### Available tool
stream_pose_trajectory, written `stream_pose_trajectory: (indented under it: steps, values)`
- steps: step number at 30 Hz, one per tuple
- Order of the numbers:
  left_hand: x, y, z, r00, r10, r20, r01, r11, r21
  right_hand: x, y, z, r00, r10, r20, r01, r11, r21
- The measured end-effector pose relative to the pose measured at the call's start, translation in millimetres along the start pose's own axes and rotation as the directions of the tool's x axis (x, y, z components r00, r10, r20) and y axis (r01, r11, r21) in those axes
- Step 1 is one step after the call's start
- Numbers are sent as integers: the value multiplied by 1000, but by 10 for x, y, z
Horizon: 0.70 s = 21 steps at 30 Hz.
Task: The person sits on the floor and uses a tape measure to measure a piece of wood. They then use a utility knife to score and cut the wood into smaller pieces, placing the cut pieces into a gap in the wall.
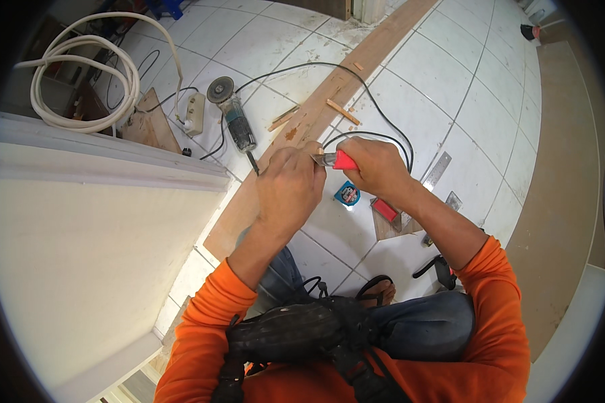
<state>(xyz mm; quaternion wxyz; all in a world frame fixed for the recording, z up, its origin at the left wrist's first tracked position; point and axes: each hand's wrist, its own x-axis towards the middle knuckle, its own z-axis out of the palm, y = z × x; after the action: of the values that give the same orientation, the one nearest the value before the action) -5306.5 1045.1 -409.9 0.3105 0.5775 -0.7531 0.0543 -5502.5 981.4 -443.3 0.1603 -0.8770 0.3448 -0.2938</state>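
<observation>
My right hand (378, 163) is closed around the red handle of a utility knife (344, 160). Its blade points left, right up against the fingers of my left hand (288, 183). Those fingers are pinched round a small wood piece (320, 149), of which only a pale end shows. Both hands are over a long wooden board (304, 125) that runs diagonally across the floor. A blue tape measure (347, 193) lies on the tiles just below my right hand. Wood offcuts (343, 111) rest on the board beyond my hands.
An angle grinder (236, 123) lies left of the board, its black cord looping past my hands. Behind it are a white socket block (194, 113) and coiled white cable (40, 87). At right are a red block-like object (385, 209), a steel ruler (437, 170) and a brown panel (551, 195).
</observation>
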Motion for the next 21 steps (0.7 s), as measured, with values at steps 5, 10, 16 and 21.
stream_pose_trajectory:
  steps: [5, 10, 16, 21]
  values:
    - [11, 82, -108, 1000, 0, 25, 5, 983, -186, -40, 554, 21, 915, 403, -5, -401, 909, -115]
    - [-71, -220, -2, 930, -287, 229, 364, 805, -468, -360, 741, 271, 823, 534, 192, -505, 844, -181]
    - [-56, -381, 306, 601, -491, 631, 744, 54, -666, -1301, 1031, 766, 797, 523, 303, -481, 852, -205]
    - [-171, -406, 405, 638, -536, 553, 744, 243, -623, -454, 375, 283, 807, 522, 276, -588, 754, 294]
